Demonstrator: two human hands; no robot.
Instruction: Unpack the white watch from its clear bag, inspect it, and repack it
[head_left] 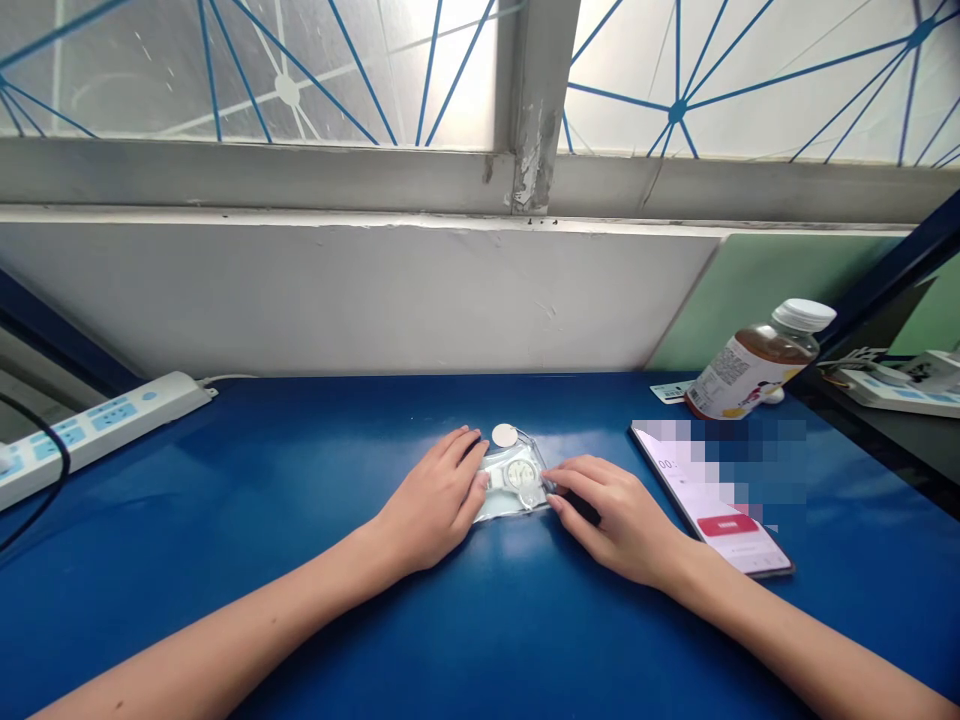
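Note:
A clear plastic bag (491, 510) lies flat on the blue table, between my two hands. On or inside it is a pale wristwatch (520, 474) with a round dial; I cannot tell which. A white round disc (504, 435) sits at the bag's far edge. My left hand (439, 490) holds down the bag's left side, its fingers close together and the thumb on the plastic. At the right edge, my right hand (611, 515) pinches a small dark piece (551, 487) between thumb and fingers. What that piece is stays too small to make out.
Right of my right hand lies a phone (712, 500) with a partly blurred screen. Behind it stands a bottle (757, 360) with a white cap, near a small card (667, 392). A power strip (105, 430) with a black cable is at left. A wall (375, 300) bounds the back.

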